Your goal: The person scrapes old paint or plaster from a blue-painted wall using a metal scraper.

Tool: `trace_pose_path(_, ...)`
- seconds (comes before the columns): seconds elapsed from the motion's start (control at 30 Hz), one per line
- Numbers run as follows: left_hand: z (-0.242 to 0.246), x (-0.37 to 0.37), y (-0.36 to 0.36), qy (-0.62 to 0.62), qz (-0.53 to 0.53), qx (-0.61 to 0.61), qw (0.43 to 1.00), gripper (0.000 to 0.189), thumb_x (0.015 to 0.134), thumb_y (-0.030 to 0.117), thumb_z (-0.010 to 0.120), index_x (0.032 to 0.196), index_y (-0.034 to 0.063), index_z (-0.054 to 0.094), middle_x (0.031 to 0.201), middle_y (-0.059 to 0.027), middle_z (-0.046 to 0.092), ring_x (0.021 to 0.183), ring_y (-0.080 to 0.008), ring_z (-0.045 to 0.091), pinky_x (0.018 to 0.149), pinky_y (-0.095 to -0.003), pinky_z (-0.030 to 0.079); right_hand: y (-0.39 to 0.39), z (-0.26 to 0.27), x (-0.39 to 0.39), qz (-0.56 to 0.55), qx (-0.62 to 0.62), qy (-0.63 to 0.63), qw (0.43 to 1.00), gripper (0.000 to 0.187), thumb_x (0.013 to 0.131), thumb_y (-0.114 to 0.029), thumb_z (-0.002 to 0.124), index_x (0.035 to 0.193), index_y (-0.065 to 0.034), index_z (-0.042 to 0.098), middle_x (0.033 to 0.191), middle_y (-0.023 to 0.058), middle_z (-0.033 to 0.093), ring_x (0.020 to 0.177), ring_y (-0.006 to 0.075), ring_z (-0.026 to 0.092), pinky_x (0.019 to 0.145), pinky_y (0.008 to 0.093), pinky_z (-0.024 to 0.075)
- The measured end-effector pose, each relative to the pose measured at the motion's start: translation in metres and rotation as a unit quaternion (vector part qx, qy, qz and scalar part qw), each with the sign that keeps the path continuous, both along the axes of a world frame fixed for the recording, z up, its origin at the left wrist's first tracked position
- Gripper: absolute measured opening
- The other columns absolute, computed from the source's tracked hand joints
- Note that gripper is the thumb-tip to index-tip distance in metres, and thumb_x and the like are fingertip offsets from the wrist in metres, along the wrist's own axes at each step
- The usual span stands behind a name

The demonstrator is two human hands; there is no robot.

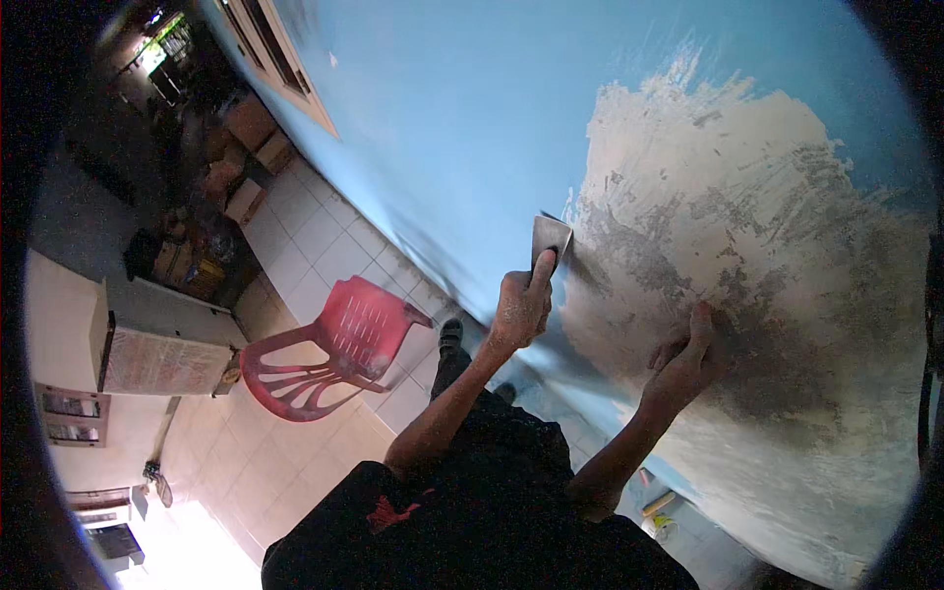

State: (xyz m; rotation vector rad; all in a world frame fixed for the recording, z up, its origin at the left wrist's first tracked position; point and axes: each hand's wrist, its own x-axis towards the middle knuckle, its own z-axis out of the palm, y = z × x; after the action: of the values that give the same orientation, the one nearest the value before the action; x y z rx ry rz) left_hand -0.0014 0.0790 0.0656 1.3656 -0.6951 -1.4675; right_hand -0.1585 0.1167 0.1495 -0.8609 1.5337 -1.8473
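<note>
My left hand point(522, 308) grips a putty knife point(552, 234), thumb pressed on its metal blade. The blade's broad end points up, close to the left edge of a rough whitish-grey plaster patch point(664, 162). Around that patch the wall point(457, 110) is painted light blue. Lower on the patch, my right hand point(682, 361) is at the wall surface, its thumb apart from the bent fingers. Nothing shows in it, though part of the palm is hidden. Darker grey blotches mark the plaster near the right hand.
A red plastic armchair point(365, 324) stands on the tiled floor point(258, 457) to my left. Cardboard boxes point(251, 122) are piled farther back. A framed opening point(280, 59) interrupts the wall at upper left. A small tub point(658, 526) sits at the wall's foot on the right.
</note>
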Motion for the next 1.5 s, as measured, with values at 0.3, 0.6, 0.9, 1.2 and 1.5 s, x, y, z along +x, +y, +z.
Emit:
trace_pose_path(0.3, -0.016, -0.002, -0.012, -0.138, 0.038, -0.171, 0.975, 0.064, 0.088, 0.052, 0.049, 0.045, 0.006, 0.041, 0.042, 0.0003, 0.037, 0.033, -0.0101, 0.034, 0.03, -0.0289, 0.029, -0.01, 0.003, 0.004, -0.009, 0.009, 0.016, 1.0, 0.043, 0.086, -0.029, 0.061, 0.051, -0.0137, 0.042, 0.041, -0.0028, 0.034, 0.03, 0.0066, 0.025, 0.033, 0.0253, 0.0201)
trace_pose_path(0.6, 0.044, 0.006, -0.016, -0.112, 0.026, -0.153, 0.982, 0.065, 0.088, 0.055, 0.046, 0.044, 0.0081, 0.038, 0.04, 0.0013, 0.036, 0.033, -0.0091, 0.034, 0.031, -0.0282, 0.028, -0.006, 0.007, 0.007, 0.023, 0.012, 0.012, 1.0, 0.036, 0.086, -0.027, 0.059, 0.057, -0.0112, 0.048, 0.042, -0.0012, 0.038, 0.03, 0.0081, 0.029, 0.031, 0.0265, 0.0229)
trace_pose_path(0.9, 0.014, 0.003, -0.001, -0.055, -0.011, -0.032, 0.998, 0.061, 0.088, 0.053, 0.049, 0.046, 0.01, 0.038, 0.041, 0.0019, 0.035, 0.032, -0.009, 0.034, 0.03, -0.0276, 0.026, -0.007, 0.007, 0.004, -0.024, 0.007, 0.007, 1.0, 0.035, 0.086, -0.028, 0.061, 0.057, -0.0126, 0.049, 0.042, -0.0035, 0.036, 0.03, 0.0064, 0.024, 0.031, 0.0254, 0.0193)
trace_pose_path(1.2, 0.063, 0.008, -0.017, 0.014, -0.041, -0.07, 0.997, 0.061, 0.088, 0.058, 0.045, 0.049, 0.0113, 0.037, 0.045, 0.0017, 0.037, 0.033, -0.0085, 0.033, 0.029, -0.0261, 0.024, -0.006, -0.002, 0.008, -0.001, 0.038, 0.002, 0.999, 0.033, 0.085, -0.026, 0.062, 0.057, -0.0123, 0.05, 0.041, -0.0033, 0.036, 0.032, 0.0061, 0.025, 0.032, 0.0245, 0.0203)
trace_pose_path(1.5, 0.046, -0.01, -0.002, 0.107, -0.133, -0.028, 0.985, 0.058, 0.089, 0.057, 0.044, 0.051, 0.0143, 0.033, 0.044, 0.0028, 0.034, 0.032, -0.0101, 0.032, 0.029, -0.0278, 0.022, -0.008, 0.008, 0.008, -0.051, 0.06, 0.007, 0.997, 0.036, 0.084, -0.027, 0.061, 0.054, -0.0122, 0.048, 0.044, -0.0036, 0.037, 0.034, 0.0057, 0.023, 0.035, 0.0231, 0.0184)
